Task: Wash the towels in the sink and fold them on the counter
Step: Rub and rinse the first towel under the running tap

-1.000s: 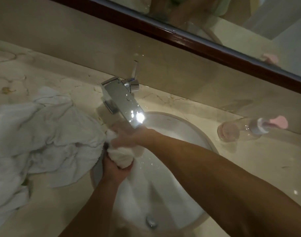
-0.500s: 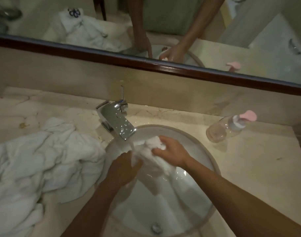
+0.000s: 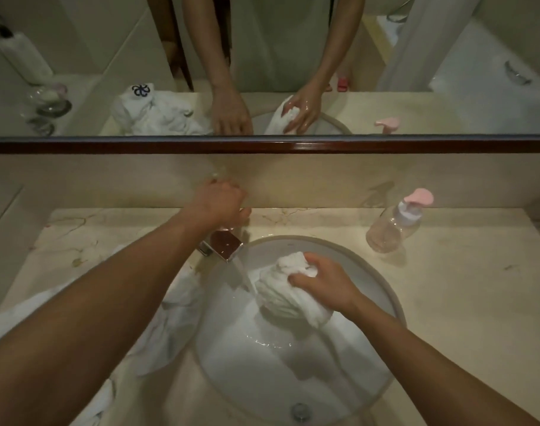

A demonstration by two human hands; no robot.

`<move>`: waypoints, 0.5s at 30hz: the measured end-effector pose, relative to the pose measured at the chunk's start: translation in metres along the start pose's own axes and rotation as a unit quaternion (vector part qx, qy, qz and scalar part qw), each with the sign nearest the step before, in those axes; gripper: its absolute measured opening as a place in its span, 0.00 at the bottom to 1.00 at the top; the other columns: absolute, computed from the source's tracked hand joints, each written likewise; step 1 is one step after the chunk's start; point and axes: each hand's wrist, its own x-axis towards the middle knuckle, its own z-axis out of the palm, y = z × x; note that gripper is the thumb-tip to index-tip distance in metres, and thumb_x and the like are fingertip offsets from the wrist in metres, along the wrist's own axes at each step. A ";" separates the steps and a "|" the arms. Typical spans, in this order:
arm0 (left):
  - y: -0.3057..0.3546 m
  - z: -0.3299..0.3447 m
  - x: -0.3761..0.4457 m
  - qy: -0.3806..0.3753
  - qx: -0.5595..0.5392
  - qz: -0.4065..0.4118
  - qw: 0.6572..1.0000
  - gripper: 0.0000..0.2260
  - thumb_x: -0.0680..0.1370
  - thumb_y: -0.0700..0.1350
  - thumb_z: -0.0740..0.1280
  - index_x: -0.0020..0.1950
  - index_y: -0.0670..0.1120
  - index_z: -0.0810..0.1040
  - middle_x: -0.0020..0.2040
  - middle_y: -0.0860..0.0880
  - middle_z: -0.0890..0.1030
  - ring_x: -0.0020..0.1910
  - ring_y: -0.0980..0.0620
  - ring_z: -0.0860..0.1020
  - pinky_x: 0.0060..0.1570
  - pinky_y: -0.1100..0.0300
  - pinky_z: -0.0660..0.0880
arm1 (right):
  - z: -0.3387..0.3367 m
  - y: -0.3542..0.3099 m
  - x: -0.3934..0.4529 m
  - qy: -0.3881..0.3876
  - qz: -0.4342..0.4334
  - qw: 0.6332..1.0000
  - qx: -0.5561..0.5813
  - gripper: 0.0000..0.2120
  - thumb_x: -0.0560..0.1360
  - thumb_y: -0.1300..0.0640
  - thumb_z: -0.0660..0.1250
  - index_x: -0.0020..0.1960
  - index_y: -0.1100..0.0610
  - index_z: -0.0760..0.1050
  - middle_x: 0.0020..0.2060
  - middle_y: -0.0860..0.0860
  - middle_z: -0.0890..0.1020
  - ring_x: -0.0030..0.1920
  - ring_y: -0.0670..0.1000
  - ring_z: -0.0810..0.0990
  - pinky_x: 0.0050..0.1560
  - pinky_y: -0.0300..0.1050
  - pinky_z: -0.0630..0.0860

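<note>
White towel [image 3: 282, 295] gripped by right hand [image 3: 325, 285], under tap [image 3: 224, 245]

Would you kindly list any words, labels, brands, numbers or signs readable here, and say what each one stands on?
No readable text anywhere.
Dark emblem on the towel seen in the mirror: a looping monogram or logo, too blurred to read.
Pump bottle by the sink: clear, no label visible.
Faucet: no brand mark legible.

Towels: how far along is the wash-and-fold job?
Nothing looks folded yet. The right hand holds a bunched towel in the sink under running water; the left hand is on the tap handle. The crumpled pile on the counter remains.
</note>
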 end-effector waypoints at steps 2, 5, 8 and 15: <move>-0.009 0.010 0.006 -0.021 0.024 0.004 0.999 0.25 0.82 0.63 0.51 0.69 0.49 0.74 0.69 0.47 0.74 0.68 0.47 0.71 0.70 0.49 0.61 | 0.001 -0.003 -0.001 -0.001 0.003 1.000 0.023 0.27 0.60 0.35 0.67 0.57 0.43 0.79 0.50 0.42 0.84 0.51 0.48 0.82 0.57 0.55 0.78; -0.021 0.023 0.009 -0.017 0.090 0.004 0.996 0.29 0.81 0.65 0.46 0.67 0.51 0.76 0.67 0.48 0.76 0.67 0.49 0.72 0.68 0.48 0.63 | 0.002 -0.006 -0.005 0.014 0.011 0.998 0.066 0.25 0.61 0.37 0.69 0.55 0.43 0.80 0.49 0.42 0.85 0.51 0.47 0.83 0.57 0.55 0.79; -0.021 0.028 0.006 -0.016 0.084 -0.001 0.996 0.30 0.81 0.65 0.45 0.68 0.49 0.75 0.67 0.47 0.75 0.67 0.47 0.71 0.67 0.47 0.62 | 0.004 -0.015 -0.014 0.036 0.011 0.995 0.094 0.12 0.67 0.46 0.72 0.50 0.44 0.81 0.45 0.42 0.86 0.48 0.45 0.84 0.55 0.51 0.80; -0.026 0.028 -0.011 -0.009 0.049 -0.029 0.998 0.33 0.80 0.67 0.44 0.67 0.46 0.76 0.68 0.44 0.72 0.65 0.46 0.72 0.65 0.47 0.64 | 0.016 -0.029 -0.045 0.094 0.054 0.983 0.152 0.10 0.71 0.50 0.73 0.52 0.48 0.82 0.46 0.47 0.86 0.48 0.49 0.85 0.53 0.50 0.80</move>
